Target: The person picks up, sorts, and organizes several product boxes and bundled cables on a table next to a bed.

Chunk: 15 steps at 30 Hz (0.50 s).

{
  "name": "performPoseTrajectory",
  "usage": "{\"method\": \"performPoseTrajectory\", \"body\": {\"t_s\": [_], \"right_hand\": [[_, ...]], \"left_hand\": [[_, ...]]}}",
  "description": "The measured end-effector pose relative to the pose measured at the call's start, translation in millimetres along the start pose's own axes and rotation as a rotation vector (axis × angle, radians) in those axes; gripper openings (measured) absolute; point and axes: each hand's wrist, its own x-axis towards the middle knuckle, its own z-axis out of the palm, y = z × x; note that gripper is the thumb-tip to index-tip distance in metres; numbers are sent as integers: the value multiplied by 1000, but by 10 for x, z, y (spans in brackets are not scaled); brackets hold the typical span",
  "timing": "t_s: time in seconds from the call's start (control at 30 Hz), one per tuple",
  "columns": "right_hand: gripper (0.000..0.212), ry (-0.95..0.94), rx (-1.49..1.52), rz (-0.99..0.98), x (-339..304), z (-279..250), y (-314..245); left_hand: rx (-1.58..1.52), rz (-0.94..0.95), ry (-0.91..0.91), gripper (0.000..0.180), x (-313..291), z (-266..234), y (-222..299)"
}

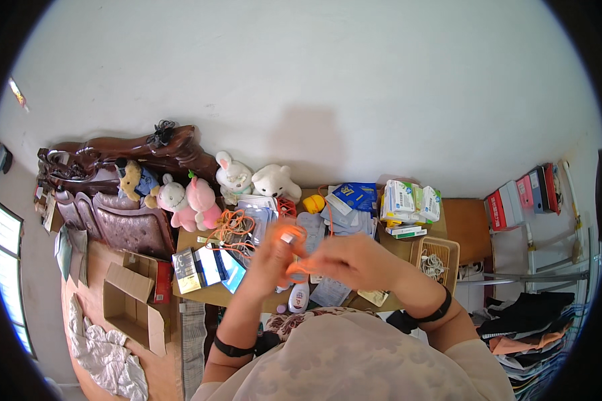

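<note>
In front of my chest my left hand is closed on a bundle of bright orange cable with a small white piece on it. My right hand reaches in from the right, its fingers bent together at the lower part of the same orange bundle. Both hands are a little blurred, and the fingertips are partly hidden. Below them on the table stands a white bottle. Left of my left hand lies a loose tangle of orange cables.
Plush toys line the table's back left. Boxes lie front left; blue packages and white-green packs sit right of centre. A basket holds white cables. An open carton stands on the bed; clothes hang right.
</note>
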Motion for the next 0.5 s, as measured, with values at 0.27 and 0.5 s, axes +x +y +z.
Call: {"method": "performPoseTrajectory", "body": {"t_s": [0.27,0.5], "right_hand": [[24,113,14,171,130,106,564],[24,-143,163,340,-219,330,1284]], "left_hand": [[-140,-79,-111,27,-117,6,-201],[-350,374,332,44,54,-417,186]]}}
